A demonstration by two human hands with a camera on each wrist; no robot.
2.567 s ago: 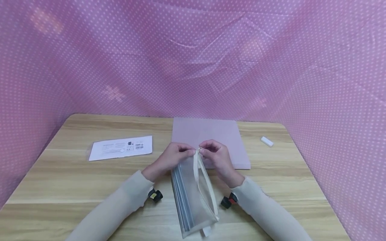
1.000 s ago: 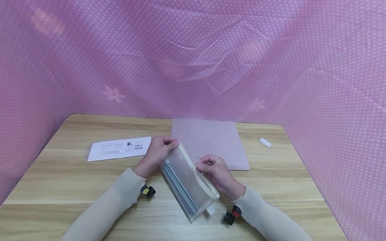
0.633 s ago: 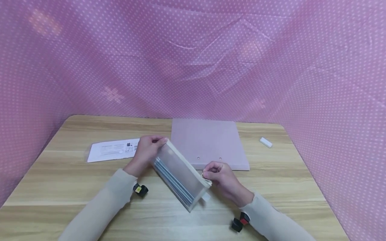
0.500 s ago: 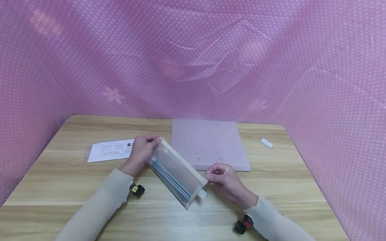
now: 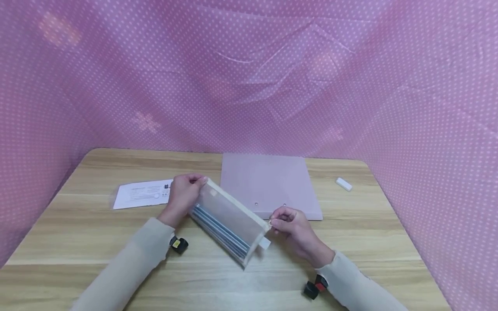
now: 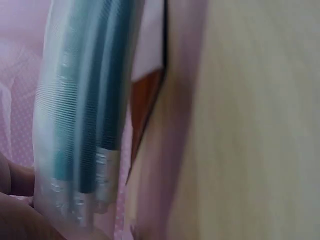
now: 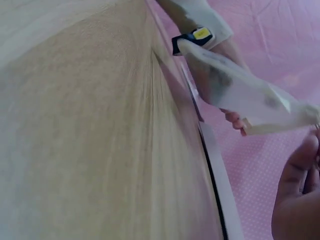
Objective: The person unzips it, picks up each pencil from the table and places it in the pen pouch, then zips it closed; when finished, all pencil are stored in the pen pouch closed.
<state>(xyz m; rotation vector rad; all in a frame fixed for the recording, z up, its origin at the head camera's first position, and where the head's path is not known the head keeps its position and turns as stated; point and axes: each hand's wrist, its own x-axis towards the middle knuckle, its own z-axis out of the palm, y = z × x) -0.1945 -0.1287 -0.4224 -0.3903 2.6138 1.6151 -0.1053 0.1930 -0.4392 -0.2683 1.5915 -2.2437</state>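
My left hand [image 5: 182, 196] pinches the upper left corner of a translucent zip pencil pouch [image 5: 233, 212], held tilted above the table. Its cream zipper edge [image 5: 237, 203] runs straight down to the right. At that end my right hand [image 5: 297, 231] pinches the small zipper pull [image 5: 270, 222] between thumb and finger. Several dark teal pencils [image 6: 90, 110] lie side by side inside the pouch, along its lower edge. A small white tag [image 5: 264, 243] hangs from the pouch's right end. In the right wrist view, the pouch [image 7: 260, 102] stretches between both hands.
Behind the pouch lies a flat pale pink folder-like board [image 5: 268, 181] with two small holes. A printed white packet [image 5: 142, 194] sits at left, partly behind the left hand. The small white block [image 5: 344, 184] is at right. A pink dotted cloth [image 5: 249, 86] surrounds the wooden table [image 5: 369, 259].
My right hand has drawn the zipper pull down to the pouch's right end, closing the gaping zipper. My left hand has moved left with its corner, and the pouch has turned flatter.
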